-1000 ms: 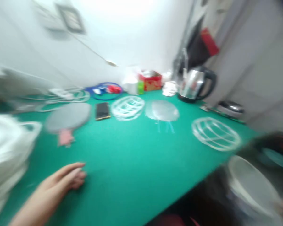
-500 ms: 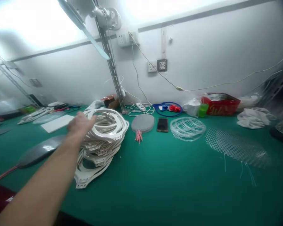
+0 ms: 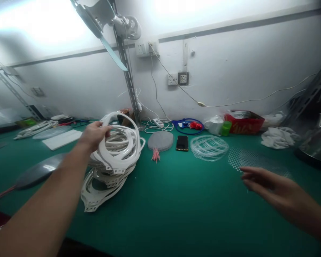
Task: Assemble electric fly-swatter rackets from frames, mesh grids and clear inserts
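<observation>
My left hand (image 3: 94, 135) grips the left rim of a white plastic racket frame (image 3: 117, 167), an oval ring with a slotted base. This frame is tilted up over a leaning stack of similar white frames (image 3: 94, 202) on the green table. At the right, my right hand (image 3: 273, 189) hovers with its fingers stretched out and nothing in them. Partly behind it lies a sheet of diamond-pattern mesh (image 3: 234, 159). A coil of clear rings (image 3: 209, 147) sits left of the mesh.
Behind the frames are a grey oval stack with pink wires (image 3: 160, 140), a phone (image 3: 182, 143) and a blue ring (image 3: 176, 126). A red box (image 3: 247, 125), green cup (image 3: 226, 128) and white cloth (image 3: 278, 138) stand along the wall. A grey oval piece (image 3: 37, 173) lies left.
My left hand has taken hold of the top frame and tilted it up off the stack. My right hand has come into view from the right, in front of the mesh.
</observation>
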Action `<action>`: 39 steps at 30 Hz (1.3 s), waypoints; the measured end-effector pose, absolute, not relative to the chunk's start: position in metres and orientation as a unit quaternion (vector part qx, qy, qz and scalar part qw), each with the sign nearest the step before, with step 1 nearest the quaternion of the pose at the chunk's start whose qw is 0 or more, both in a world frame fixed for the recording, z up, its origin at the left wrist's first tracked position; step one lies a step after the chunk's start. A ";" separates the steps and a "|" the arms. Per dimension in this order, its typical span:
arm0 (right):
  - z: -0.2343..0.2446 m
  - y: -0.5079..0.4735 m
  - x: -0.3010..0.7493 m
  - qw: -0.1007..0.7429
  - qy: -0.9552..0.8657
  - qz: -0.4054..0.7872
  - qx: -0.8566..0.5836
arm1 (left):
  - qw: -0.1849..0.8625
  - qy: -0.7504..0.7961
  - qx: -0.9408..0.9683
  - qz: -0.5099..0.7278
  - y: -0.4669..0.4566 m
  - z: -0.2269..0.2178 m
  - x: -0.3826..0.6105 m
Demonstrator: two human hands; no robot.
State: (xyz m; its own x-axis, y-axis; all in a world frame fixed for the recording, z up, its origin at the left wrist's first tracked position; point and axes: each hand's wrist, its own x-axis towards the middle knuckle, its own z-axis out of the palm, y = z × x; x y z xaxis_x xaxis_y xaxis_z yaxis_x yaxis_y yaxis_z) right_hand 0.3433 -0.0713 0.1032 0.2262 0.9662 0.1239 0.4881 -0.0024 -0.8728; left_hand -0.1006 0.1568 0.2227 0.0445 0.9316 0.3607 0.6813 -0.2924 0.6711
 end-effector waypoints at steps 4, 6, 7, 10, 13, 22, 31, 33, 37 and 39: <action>0.130 -0.048 0.286 0.478 -0.553 0.414 -0.542 | 0.265 0.561 0.733 0.278 0.103 0.217 -0.007; 0.126 -0.033 0.268 0.498 -0.499 0.493 -0.510 | 0.243 0.543 0.780 0.192 0.065 0.198 0.047; 0.119 -0.026 0.265 0.511 -0.462 0.516 -0.509 | 0.253 0.530 0.793 0.161 0.046 0.186 0.071; 0.090 -0.016 0.277 0.516 -0.394 0.526 -0.550 | 0.355 0.395 0.845 0.069 0.011 0.156 0.113; 0.060 -0.020 0.305 0.461 -0.367 0.471 -0.656 | 0.376 0.375 0.845 0.064 0.025 0.136 0.112; 0.028 -0.019 0.297 0.186 -0.521 0.202 -0.808 | 0.226 0.572 0.788 0.008 0.091 0.056 0.057; 0.027 -0.029 0.305 0.316 -0.437 0.242 -0.806 | 0.640 0.436 0.593 0.219 0.063 0.077 0.077; 0.026 -0.040 0.316 0.388 -0.414 0.269 -0.778 | 0.656 0.423 0.583 0.224 0.061 0.074 0.084; 0.023 -0.064 0.348 0.468 -0.373 0.370 -0.710 | 0.437 0.503 0.719 0.198 0.077 0.054 0.090; 0.023 -0.076 0.366 0.444 -0.367 0.391 -0.718 | 0.270 0.534 0.790 0.134 0.092 0.040 0.089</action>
